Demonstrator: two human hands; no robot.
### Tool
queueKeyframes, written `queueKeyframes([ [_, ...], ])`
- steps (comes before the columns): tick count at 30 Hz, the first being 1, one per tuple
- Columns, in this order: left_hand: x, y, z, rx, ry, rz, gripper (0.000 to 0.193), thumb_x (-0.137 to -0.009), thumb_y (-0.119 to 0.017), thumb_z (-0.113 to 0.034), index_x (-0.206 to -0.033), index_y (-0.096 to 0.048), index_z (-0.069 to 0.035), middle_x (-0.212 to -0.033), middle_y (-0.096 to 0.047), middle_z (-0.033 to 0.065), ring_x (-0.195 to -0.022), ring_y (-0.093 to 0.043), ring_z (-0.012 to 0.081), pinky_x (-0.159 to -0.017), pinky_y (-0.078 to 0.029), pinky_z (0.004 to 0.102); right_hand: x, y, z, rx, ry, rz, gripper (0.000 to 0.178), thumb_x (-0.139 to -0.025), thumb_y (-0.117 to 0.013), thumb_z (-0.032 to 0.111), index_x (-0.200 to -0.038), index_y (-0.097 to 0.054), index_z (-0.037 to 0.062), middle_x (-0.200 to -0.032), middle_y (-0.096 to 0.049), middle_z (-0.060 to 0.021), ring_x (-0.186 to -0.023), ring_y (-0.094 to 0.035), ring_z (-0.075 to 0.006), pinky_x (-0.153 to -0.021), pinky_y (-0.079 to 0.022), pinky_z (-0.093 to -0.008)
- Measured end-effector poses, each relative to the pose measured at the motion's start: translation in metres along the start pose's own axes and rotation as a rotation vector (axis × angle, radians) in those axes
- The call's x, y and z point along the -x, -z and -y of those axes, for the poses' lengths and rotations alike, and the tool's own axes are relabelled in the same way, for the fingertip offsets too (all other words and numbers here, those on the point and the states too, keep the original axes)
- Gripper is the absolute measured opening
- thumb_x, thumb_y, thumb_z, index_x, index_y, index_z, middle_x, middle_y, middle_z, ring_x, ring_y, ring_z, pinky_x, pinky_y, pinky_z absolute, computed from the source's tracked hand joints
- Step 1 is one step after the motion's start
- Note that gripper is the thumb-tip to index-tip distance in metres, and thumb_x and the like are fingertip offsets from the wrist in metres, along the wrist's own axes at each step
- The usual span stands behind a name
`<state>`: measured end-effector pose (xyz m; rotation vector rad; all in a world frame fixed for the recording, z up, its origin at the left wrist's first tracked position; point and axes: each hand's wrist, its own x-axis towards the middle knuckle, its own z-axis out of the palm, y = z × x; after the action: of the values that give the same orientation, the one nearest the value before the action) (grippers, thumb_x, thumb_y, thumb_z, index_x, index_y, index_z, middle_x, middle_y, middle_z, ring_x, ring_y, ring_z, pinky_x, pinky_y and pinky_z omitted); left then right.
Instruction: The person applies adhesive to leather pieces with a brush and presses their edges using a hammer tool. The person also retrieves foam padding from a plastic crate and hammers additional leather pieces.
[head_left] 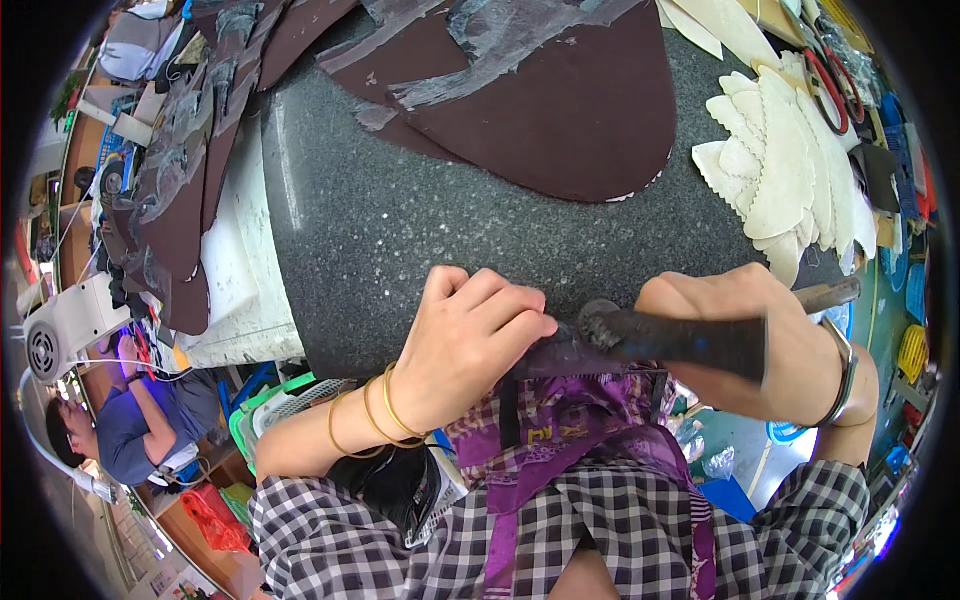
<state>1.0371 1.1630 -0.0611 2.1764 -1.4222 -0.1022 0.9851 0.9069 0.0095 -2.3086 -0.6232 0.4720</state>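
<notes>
My right hand (750, 310) is wrapped round a hammer at the near edge of the dark grey stone slab (400, 215). The hammer's black head (685, 340) lies in front of my fingers, its round face toward my left hand; the handle end juts out at the right. My left hand (470, 340) is closed, fingertips bent down at the slab's edge on a dark piece of material (550, 355). Most of that piece is hidden by the hand and the hammer. What lies under the left fingertips cannot be made out.
Dark brown cut leather-like pieces (570, 110) with greyish adhesive patches lie at the far side and left. Cream scalloped pieces (775, 165) are piled at the right beside red-handled scissors (830, 90). Another person (150, 420) sits at the left, near a white machine (75, 330).
</notes>
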Motion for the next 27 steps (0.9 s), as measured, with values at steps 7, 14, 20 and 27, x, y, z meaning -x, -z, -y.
queueKeyframes([
  [7, 0.002, -0.012, -0.010, -0.265, -0.171, -0.106, 0.010, -0.074, -0.063, -0.012, -0.083, -0.060, -0.007, -0.093, -0.060, 0.0057, -0.077, -0.055, 0.0166, -0.071, -0.041, 0.0331, -0.003, -0.010, 0.015, 0.297, 0.075, -0.115, 0.022, -0.077, -0.064, 0.015, -0.088, -0.047, 0.0063, -0.068, -0.052, -0.0055, -0.060, -0.062, -0.0242, -0.050, -0.048, -0.0354],
  [14, -0.048, 0.002, 0.022, -0.287, -0.552, 0.117, 0.014, -0.072, -0.063, -0.014, -0.082, -0.060, -0.005, -0.095, -0.060, 0.0062, -0.079, -0.056, 0.0173, -0.067, -0.044, 0.0298, 0.024, 0.000, 0.001, 0.202, -0.108, -0.148, 0.028, -0.074, -0.066, 0.011, -0.095, -0.048, 0.0051, -0.075, -0.054, -0.0108, -0.067, -0.062, -0.0310, -0.054, -0.048, -0.0386],
  [20, -0.050, 0.004, 0.031, 0.120, -0.187, 0.094, 0.021, -0.068, -0.067, -0.012, -0.090, -0.066, -0.009, -0.096, -0.063, 0.0002, -0.084, -0.058, 0.0206, -0.072, -0.044, 0.0341, 0.026, -0.003, -0.002, 0.141, -0.205, -0.133, 0.022, -0.077, -0.063, 0.008, -0.093, -0.048, 0.0058, -0.076, -0.055, -0.0116, -0.064, -0.061, -0.0327, -0.052, -0.048, -0.0412],
  [27, -0.040, -0.005, 0.016, -0.181, -0.348, -0.036, 0.020, -0.067, -0.067, -0.011, -0.086, -0.068, -0.006, -0.093, -0.064, 0.0046, -0.082, -0.061, 0.0198, -0.073, -0.049, 0.0333, 0.013, 0.007, -0.005, 0.025, -0.173, -0.205, 0.013, -0.073, -0.066, 0.005, -0.083, -0.057, 0.0049, -0.072, -0.055, -0.0099, -0.064, -0.060, -0.0318, -0.054, -0.046, -0.0403],
])
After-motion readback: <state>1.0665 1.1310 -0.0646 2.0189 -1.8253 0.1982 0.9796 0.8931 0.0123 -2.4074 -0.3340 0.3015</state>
